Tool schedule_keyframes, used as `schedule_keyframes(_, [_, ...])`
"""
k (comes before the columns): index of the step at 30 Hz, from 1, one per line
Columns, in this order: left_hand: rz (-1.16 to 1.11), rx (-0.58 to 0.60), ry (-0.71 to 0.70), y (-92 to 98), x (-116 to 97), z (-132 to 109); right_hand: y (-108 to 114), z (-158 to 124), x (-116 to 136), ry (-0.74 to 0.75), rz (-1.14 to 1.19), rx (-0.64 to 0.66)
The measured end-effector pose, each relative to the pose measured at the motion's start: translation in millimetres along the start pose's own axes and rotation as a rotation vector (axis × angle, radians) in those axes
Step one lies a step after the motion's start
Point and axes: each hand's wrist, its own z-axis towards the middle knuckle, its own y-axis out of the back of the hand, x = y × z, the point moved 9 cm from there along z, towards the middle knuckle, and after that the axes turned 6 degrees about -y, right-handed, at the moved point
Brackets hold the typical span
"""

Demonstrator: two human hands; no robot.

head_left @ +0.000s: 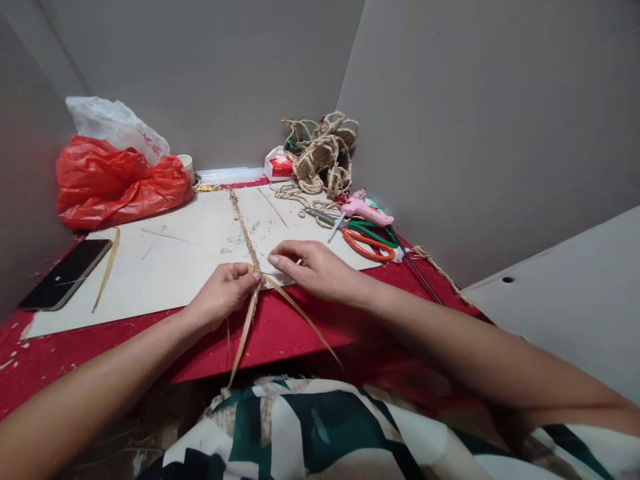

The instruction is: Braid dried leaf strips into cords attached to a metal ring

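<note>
A thin braided straw cord (244, 230) runs down the white board towards me. My left hand (227, 288) pinches its near end between thumb and forefinger, at the board's front edge. From that pinch two loose flat straw strips (303, 315) fan out, one hanging down towards my lap and one slanting to the right. Just right of the cord, my right hand (310, 267) hovers with thumb and forefinger near each other. Whether a fine strand lies between those fingers is too small to make out.
A white board (170, 267) lies on the red cloth (295, 333). On the left are a black phone (65, 275) and a red plastic bag (115, 183). To the right are a pink glue gun (365, 208), orange-handled scissors (367, 245) and a heap of straw rope (323, 157). Grey walls enclose the table.
</note>
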Motion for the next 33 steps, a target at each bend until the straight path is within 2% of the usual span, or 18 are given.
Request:
schedule_keyframes(5, [0.001,0.032,-0.008,-1.2,-1,0,-56,14,-23,-0.206,0.405,0.447])
schedule_keyframes(8, [0.045,0.055,-0.032,0.3,-5,0,-67,14,-27,-0.278,0.494,0.573])
schedule_keyframes(12, [0.161,0.141,-0.106,-1.0,-13,2,-72,13,-33,-0.385,0.613,0.664])
schedule_keyframes(17, [0.391,0.17,-0.17,7.8,-13,6,-84,6,-37,-0.551,0.857,0.68])
schedule_keyframes(20, [0.565,0.205,-0.135,11.9,-12,2,-85,3,-38,-0.589,0.907,0.582])
schedule_keyframes(23, [0.792,0.174,-0.123,14.6,-18,-6,-81,0,-40,-0.606,0.883,0.454])
schedule_keyframes(28, [1.255,0.036,-0.193,3.5,-33,-21,-82,-3,-34,-0.585,0.968,0.38])
schedule_keyframes(30, [1.482,-0.008,-0.185,-2.2,-32,-24,-85,-5,-32,-0.596,1.006,0.373])
schedule_keyframes(33, [1.719,-0.006,-0.174,-12.6,-22,-28,-87,-7,-34,-0.626,1.021,0.332])
